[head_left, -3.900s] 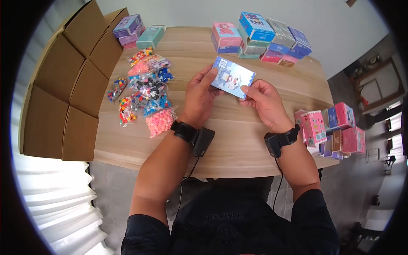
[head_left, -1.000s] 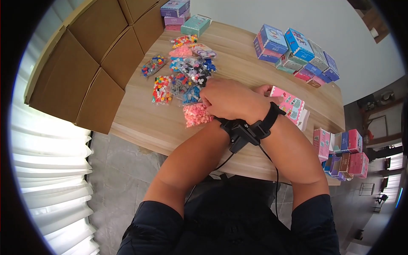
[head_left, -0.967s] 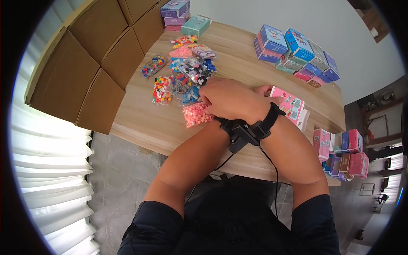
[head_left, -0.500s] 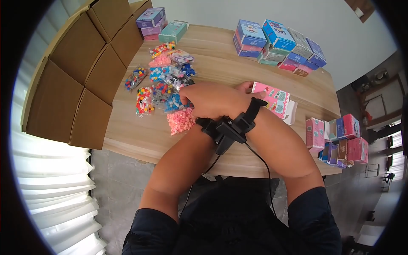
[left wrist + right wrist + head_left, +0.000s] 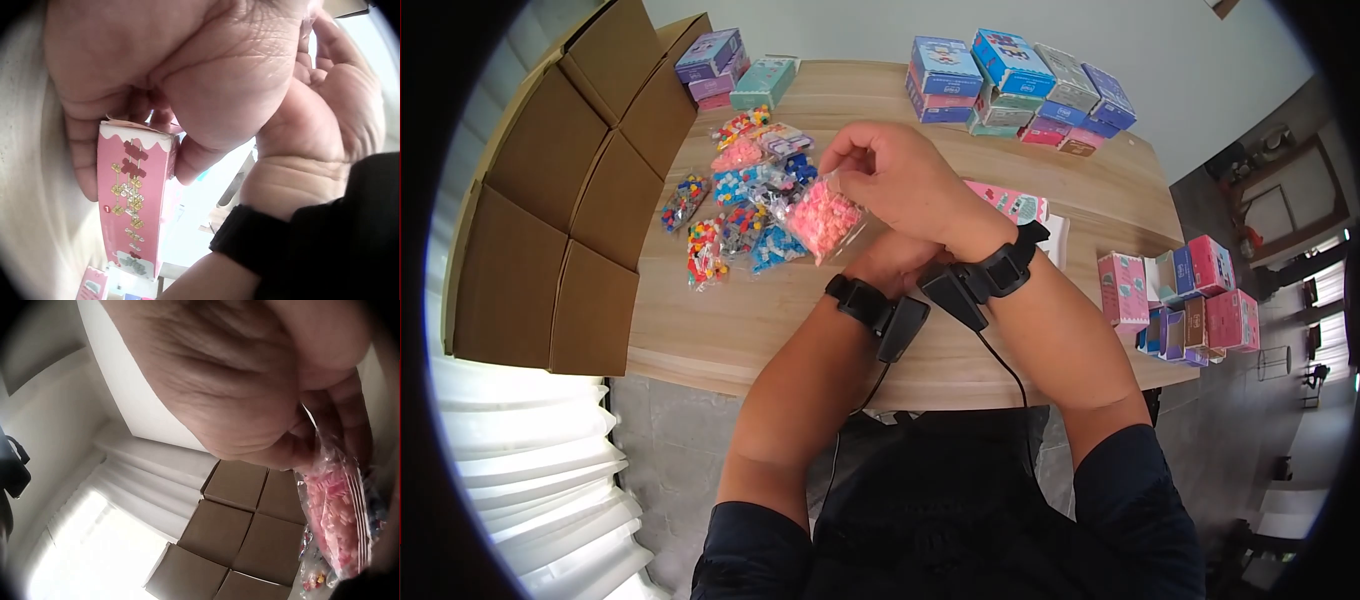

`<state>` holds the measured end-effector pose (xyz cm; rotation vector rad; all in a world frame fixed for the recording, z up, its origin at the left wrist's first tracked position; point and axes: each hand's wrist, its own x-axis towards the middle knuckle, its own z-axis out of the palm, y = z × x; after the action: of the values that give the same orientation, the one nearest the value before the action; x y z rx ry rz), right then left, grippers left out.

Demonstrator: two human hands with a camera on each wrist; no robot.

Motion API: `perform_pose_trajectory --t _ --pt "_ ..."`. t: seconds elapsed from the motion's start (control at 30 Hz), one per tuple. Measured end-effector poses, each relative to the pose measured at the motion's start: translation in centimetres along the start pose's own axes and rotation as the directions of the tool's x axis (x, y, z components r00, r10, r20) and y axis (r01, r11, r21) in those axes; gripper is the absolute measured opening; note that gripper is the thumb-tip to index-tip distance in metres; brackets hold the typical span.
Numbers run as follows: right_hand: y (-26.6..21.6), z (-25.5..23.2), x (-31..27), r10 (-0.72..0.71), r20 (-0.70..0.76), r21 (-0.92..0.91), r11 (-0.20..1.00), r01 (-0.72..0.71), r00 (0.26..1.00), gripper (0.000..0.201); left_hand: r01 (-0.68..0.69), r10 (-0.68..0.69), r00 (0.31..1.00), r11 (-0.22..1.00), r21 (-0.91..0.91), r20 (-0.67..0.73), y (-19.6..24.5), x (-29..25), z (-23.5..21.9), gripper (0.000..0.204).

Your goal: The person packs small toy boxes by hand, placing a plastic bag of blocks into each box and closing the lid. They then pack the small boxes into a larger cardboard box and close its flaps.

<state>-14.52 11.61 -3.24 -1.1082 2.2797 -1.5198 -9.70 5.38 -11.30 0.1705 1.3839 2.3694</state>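
In the head view my forearms cross. My right hand [image 5: 905, 190] pinches the top of a clear bag of pink pieces [image 5: 824, 219], held up over the other bags. The right wrist view shows the bag [image 5: 334, 519] hanging from the fingers of my right hand [image 5: 250, 381]. My left hand [image 5: 895, 258] lies under the right forearm, partly hidden. In the left wrist view, my left hand [image 5: 181, 81] grips a pink box [image 5: 134, 200] between thumb and fingers. Part of that pink box [image 5: 1012, 203] shows beyond my right forearm in the head view.
Several bags of coloured pieces [image 5: 705, 250] lie at the left of the table [image 5: 700, 340]. Brown cartons [image 5: 530, 220] stand beyond its left edge. Box stacks stand at the back left [image 5: 710, 60], back right [image 5: 1010, 65] and right side [image 5: 1230, 320].
My right hand has lifted the bag of pink pieces off the table. Earlier, both hands held a small blue picture card, which is out of sight now. The head view has shifted.
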Motion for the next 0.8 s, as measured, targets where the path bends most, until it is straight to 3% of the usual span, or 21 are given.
perform_pose_trajectory --t 0.1,0.17,0.2,0.23,0.33,0.43,0.57,0.67,0.73,0.8 --pt "-0.7 -2.1 -2.0 -0.107 -0.187 0.098 0.987 0.127 0.977 0.015 -0.054 0.074 0.994 0.972 -0.229 0.078 -0.7 1.8 0.3 0.035" --pt "-2.0 -5.0 -4.3 0.002 -0.324 0.21 0.975 0.07 0.946 0.016 -0.111 0.1 0.993 0.967 -0.229 -0.062 0.3 1.2 1.0 0.038" --pt "-1.2 -6.6 -5.0 -0.042 -0.435 0.355 0.91 0.214 0.899 0.02 -0.138 0.111 0.986 0.964 -0.229 -0.128 0.6 1.1 1.2 0.04" --pt "-0.8 -8.2 -5.6 -0.06 -0.549 0.464 0.808 0.363 0.834 0.024 -0.125 0.107 0.991 0.963 -0.237 -0.084 0.7 1.6 0.5 0.04" --pt "-1.9 -12.0 -8.7 0.158 -0.4 0.781 0.574 0.245 0.903 0.032 -0.201 0.151 0.972 0.931 -0.304 -0.179 0.2 2.4 -0.4 0.043" --pt "2.1 -13.4 -10.7 0.268 -0.437 0.723 0.672 0.158 0.859 0.036 -0.236 0.183 0.963 0.927 -0.293 -0.195 0.6 2.4 -1.0 0.045" --pt "4.5 -12.6 -11.8 0.316 -0.626 0.694 0.642 0.325 0.713 0.039 -0.223 0.181 0.957 0.958 -0.179 -0.226 0.7 1.8 -0.6 0.048" --pt "5.2 -11.4 -12.2 0.194 -0.697 0.59 0.702 0.399 0.69 0.047 -0.257 0.227 0.933 0.964 -0.074 -0.278 0.6 2.0 -0.2 0.054" --pt "5.8 -10.9 -12.4 0.056 -0.766 0.339 0.882 0.328 0.64 0.053 -0.258 0.237 0.93 0.965 -0.044 -0.28 0.5 2.0 0.1 0.057" --pt "5.3 -9.9 -12.3 -0.069 -0.789 0.156 0.938 0.309 0.611 0.06 -0.246 0.226 0.939 0.968 -0.045 -0.26 0.7 2.0 0.1 0.059"
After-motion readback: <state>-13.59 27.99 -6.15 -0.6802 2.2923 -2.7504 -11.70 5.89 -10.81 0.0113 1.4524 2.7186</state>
